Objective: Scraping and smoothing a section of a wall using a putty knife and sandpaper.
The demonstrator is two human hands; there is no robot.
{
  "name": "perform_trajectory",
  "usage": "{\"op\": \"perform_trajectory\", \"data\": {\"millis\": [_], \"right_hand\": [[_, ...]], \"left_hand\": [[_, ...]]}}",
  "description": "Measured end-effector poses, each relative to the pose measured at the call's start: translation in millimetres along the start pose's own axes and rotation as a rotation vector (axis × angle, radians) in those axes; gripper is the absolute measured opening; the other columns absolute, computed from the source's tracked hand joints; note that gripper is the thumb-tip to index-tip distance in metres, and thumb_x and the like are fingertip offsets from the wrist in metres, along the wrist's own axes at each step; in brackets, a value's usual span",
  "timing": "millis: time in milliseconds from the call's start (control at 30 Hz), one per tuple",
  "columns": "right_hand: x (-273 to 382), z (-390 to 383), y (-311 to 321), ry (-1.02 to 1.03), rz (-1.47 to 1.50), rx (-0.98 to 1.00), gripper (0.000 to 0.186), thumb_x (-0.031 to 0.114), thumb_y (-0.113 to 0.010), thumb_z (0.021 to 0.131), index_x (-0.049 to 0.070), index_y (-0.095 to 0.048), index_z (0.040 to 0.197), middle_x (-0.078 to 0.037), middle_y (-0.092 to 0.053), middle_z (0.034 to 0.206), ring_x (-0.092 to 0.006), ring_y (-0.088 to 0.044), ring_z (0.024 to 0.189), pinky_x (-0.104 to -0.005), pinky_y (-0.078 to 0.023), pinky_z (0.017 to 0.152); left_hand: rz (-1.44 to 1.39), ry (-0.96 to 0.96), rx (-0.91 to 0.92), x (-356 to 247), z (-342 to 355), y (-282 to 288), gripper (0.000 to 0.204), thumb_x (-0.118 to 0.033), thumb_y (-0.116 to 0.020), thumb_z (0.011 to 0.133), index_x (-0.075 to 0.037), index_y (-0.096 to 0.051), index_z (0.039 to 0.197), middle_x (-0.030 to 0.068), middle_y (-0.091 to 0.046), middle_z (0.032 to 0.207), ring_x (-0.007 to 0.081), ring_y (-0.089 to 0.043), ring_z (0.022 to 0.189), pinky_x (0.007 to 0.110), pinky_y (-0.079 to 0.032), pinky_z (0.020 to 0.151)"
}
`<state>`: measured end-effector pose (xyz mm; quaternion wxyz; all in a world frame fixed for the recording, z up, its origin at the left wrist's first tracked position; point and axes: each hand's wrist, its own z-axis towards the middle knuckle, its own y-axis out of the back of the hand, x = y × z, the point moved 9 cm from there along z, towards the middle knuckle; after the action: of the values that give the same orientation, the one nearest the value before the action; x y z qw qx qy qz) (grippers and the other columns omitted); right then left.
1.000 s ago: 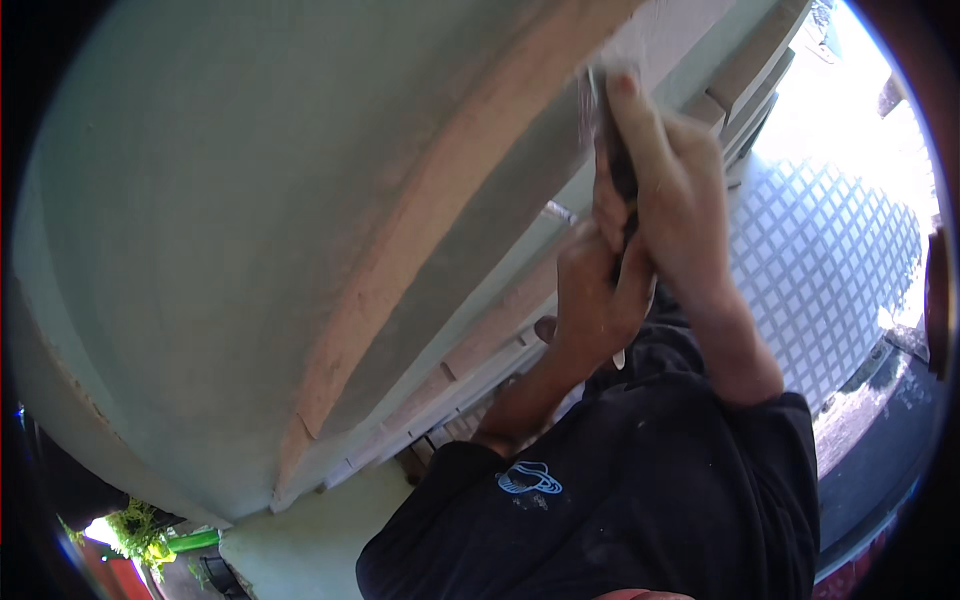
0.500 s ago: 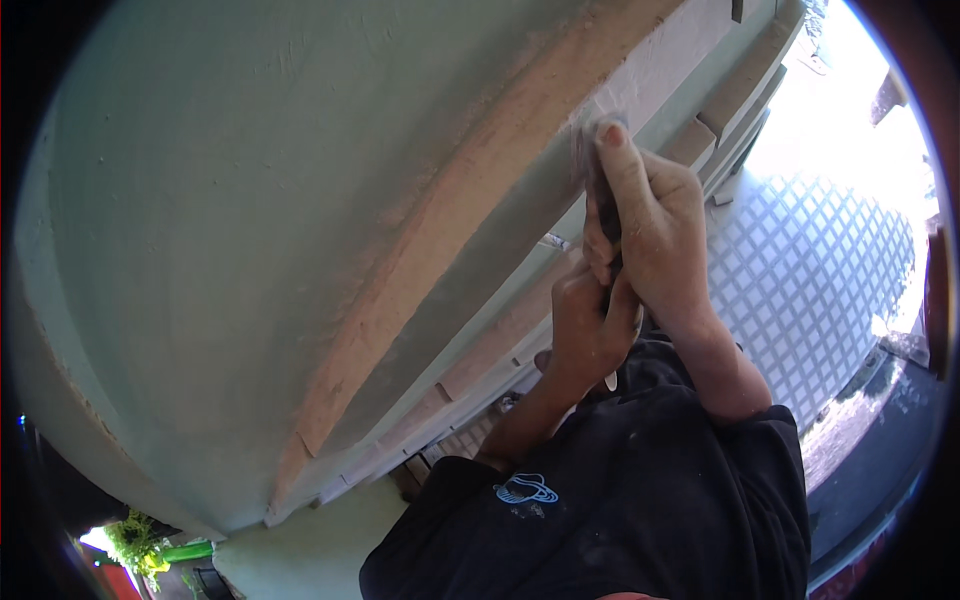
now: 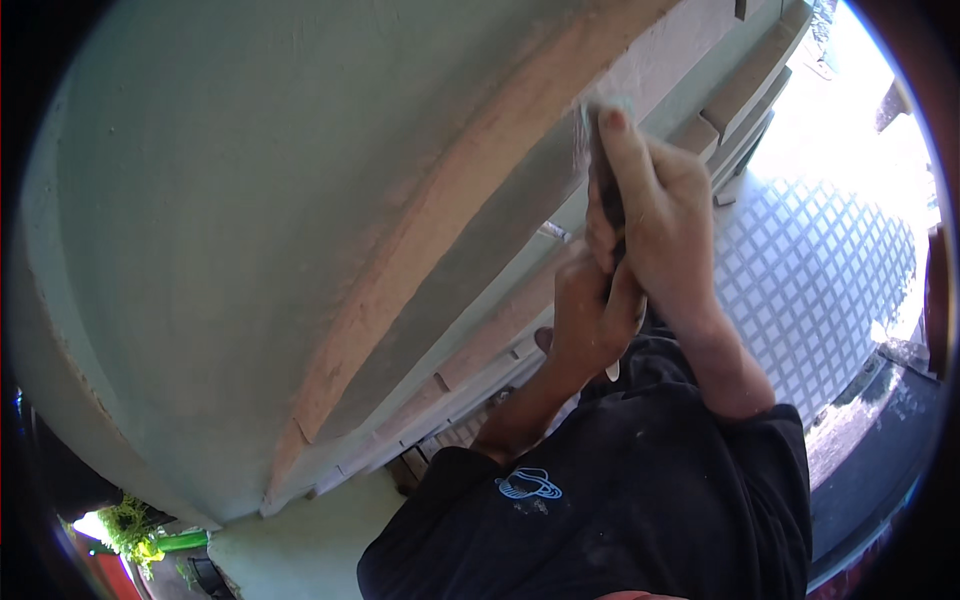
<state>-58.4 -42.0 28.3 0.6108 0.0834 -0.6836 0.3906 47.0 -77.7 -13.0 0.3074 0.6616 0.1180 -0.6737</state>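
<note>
My right hand [image 3: 672, 220] is closed around a narrow dark hand tool [image 3: 612, 205], its thumb stretched along the tool toward the tip. Just below, my left hand [image 3: 588, 315] is wrapped round the lower part of the same tool. Its far end meets a pale pinkish band [image 3: 655, 65] on the overhead greenish structure, where whitish streaks show. My fingers hide most of the tool, so its exact kind cannot be made out.
A curved tan strip [image 3: 400, 265] runs across the large green-grey surface [image 3: 220, 200] at left. Stepped ledges [image 3: 755, 80] jut out at upper right. Diamond-patterned paving [image 3: 810, 270] lies below on the right, and a plant [image 3: 130, 535] shows at lower left.
Both hands stay on the tool. The right hand and the tool's tip have shifted slightly upward along the pale band, and the view has tilted a little.
</note>
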Motion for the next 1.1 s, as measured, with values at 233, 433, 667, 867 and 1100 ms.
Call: {"op": "perform_trajectory", "data": {"millis": [233,433,667,867,1100], "right_hand": [[-6.0,-0.8,1.0,-0.052,0.024,-0.023,0.054,0.038,-0.048,0.106,0.004,-0.054,0.065,-0.001,-0.049,0.048,-0.0063,-0.041,0.037,-0.0217,-0.033,0.036],[-11.0,-4.6,-1.1,-0.085,0.030,-0.017,0.054,0.039,-0.048,0.106,0.004,-0.054,0.066,-0.001,-0.049,0.048,-0.0065,-0.040,0.035,-0.0213,-0.033,0.036],[9.5,3.6,-3.2,0.016,0.080,-0.003,0.052,0.040,-0.048,0.106,0.004,-0.055,0.069,-0.002,-0.050,0.048,-0.0068,-0.042,0.035,-0.0208,-0.035,0.035],[0.5,2.0,-3.4,-0.003,0.042,0.014,0.054,0.039,-0.047,0.107,0.005,-0.054,0.066,-0.002,-0.050,0.049,-0.0066,-0.042,0.036,-0.0212,-0.035,0.035],[-1.1,0.1,-4.9,-0.044,0.050,-0.006,0.054,0.038,-0.047,0.107,0.004,-0.054,0.065,-0.002,-0.050,0.049,-0.0062,-0.043,0.036,-0.0214,-0.034,0.035]], "left_hand": [[0.043,-0.036,-0.030,3.7,4.4,-0.7,0.028,-0.017,-0.054,0.098,0.004,-0.059,0.080,0.0118,-0.059,0.064,0.0188,-0.060,0.058,0.034,-0.043,0.053],[-0.007,-0.029,-0.047,2.8,-5.5,1.5,0.027,-0.018,-0.055,0.097,0.005,-0.059,0.082,0.0128,-0.060,0.067,0.0215,-0.059,0.058,0.036,-0.042,0.053],[0.002,-0.052,-0.012,-16.9,9.0,-0.1,0.027,-0.017,-0.057,0.096,0.006,-0.060,0.080,0.0140,-0.059,0.064,0.0226,-0.059,0.057,0.036,-0.044,0.054],[0.031,0.016,-0.039,2.8,4.2,3.4,0.027,-0.016,-0.057,0.095,0.006,-0.060,0.080,0.0144,-0.060,0.063,0.0240,-0.060,0.058,0.037,-0.044,0.055],[0.045,-0.069,-0.050,-13.2,6.9,5.7,0.028,-0.016,-0.055,0.096,0.006,-0.059,0.080,0.0137,-0.060,0.062,0.0228,-0.059,0.055,0.036,-0.043,0.053]]}}
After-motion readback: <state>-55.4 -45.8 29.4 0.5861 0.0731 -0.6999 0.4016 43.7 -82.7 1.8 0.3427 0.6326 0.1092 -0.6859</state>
